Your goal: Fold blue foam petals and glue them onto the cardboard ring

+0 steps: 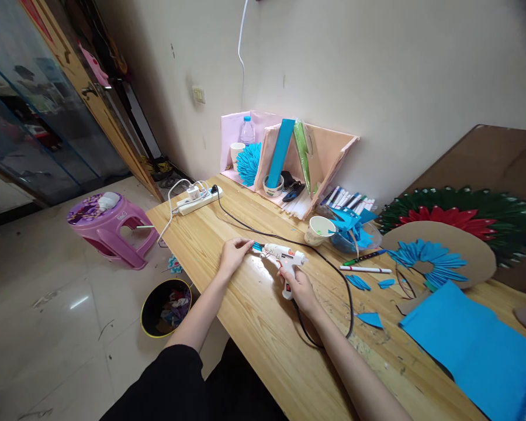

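Observation:
In my right hand [298, 287] is a white hot glue gun [282, 252], gripped by its handle, its nozzle pointing left. My left hand [235, 255] pinches a small pleated blue paper piece [257, 246] close to that nozzle; whether the two touch I cannot tell. A black cord [333, 266] loops from the gun's handle across the table to a white power strip [198, 201]. Right of the gun lie loose folded blue paper petals [358, 283] and a blue scrap [370, 319]. A cardboard disc [480, 257] carries a partial ring of blue petals [429, 261].
Behind stand a paper cup [319, 231], a tub of blue scraps [355, 234], markers [348, 200] and a pink cardboard organizer [333, 146]. Blue sheets [473, 345] cover the right end. On the floor are a pink stool [118, 234] and a bin [146, 316].

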